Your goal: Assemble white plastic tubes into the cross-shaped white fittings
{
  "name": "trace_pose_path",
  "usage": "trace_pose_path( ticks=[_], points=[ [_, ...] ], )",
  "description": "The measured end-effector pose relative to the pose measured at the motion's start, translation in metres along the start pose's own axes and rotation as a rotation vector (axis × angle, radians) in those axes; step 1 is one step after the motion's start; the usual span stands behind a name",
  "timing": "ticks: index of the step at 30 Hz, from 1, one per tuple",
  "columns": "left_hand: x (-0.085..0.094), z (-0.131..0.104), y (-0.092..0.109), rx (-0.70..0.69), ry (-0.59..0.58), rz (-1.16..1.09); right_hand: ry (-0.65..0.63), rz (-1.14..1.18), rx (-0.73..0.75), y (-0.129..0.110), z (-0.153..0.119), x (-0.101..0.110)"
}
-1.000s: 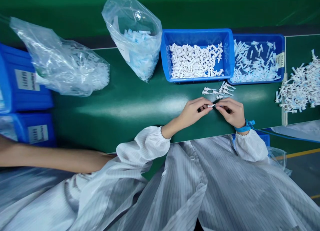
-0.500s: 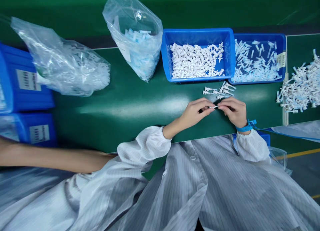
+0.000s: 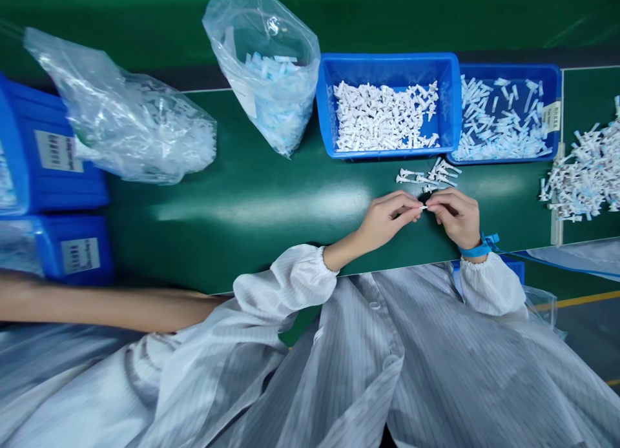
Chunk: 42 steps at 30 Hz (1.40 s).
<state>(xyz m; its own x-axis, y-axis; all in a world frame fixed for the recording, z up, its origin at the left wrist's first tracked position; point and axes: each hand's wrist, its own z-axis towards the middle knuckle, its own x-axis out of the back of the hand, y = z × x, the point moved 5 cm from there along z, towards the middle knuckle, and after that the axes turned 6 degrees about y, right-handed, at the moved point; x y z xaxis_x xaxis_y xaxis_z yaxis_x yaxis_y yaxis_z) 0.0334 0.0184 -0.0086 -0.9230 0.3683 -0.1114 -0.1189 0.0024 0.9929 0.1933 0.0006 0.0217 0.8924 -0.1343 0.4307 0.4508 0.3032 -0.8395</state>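
Between the fingertips of my two hands is a small white plastic fitting (image 3: 423,207), mostly covered by the fingers. My left hand (image 3: 393,214) pinches its left end; my right hand (image 3: 456,214), with a blue band at the wrist, pinches its right end. Just beyond my fingers lies a small group of white fittings with pale blue tubes (image 3: 438,173) on the green table (image 3: 271,222). Behind that group stands a blue bin (image 3: 387,154) holding many loose white fittings. A second blue bin (image 3: 504,159) to its right holds pale blue tube pieces.
A large pile of joined white-and-blue pieces (image 3: 588,170) lies at the right. Two clear bags stand left of the bins: one with blue parts (image 3: 276,106), one with whitish parts (image 3: 159,132). Labelled blue bins (image 3: 72,170) and another person's bare arm (image 3: 106,306) are at far left.
My left fingertips have slid a little to the right along the fitting, closer to my right fingertips. Less of the fitting shows. The whole view has shifted slightly.
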Motion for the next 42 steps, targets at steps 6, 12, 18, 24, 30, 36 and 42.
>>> trace_pose_path(
  ticks=[6,12,18,24,30,36,42],
  points=[
    [-0.01,-0.002,-0.013,0.165,0.072,-0.257,0.017,0.012,-0.044,0.005,-0.003,0.002],
    [-0.012,-0.003,-0.013,0.119,0.157,-0.254,0.021,0.005,-0.004,0.002,-0.002,0.002],
    [-0.013,-0.003,-0.017,0.062,0.206,-0.167,0.044,-0.045,0.035,-0.002,-0.001,0.001],
    [-0.014,-0.002,-0.014,0.003,0.22,-0.077,0.082,-0.092,0.099,-0.005,-0.002,-0.001],
    [-0.015,-0.002,-0.015,0.025,0.236,-0.047,0.114,-0.136,0.146,-0.009,-0.002,-0.004],
    [-0.015,-0.003,-0.018,0.135,0.229,-0.088,0.097,-0.103,0.091,-0.007,-0.002,-0.005],
    [-0.016,-0.003,-0.02,0.17,0.22,-0.089,0.058,-0.136,0.063,-0.005,-0.001,-0.004]
  ],
)
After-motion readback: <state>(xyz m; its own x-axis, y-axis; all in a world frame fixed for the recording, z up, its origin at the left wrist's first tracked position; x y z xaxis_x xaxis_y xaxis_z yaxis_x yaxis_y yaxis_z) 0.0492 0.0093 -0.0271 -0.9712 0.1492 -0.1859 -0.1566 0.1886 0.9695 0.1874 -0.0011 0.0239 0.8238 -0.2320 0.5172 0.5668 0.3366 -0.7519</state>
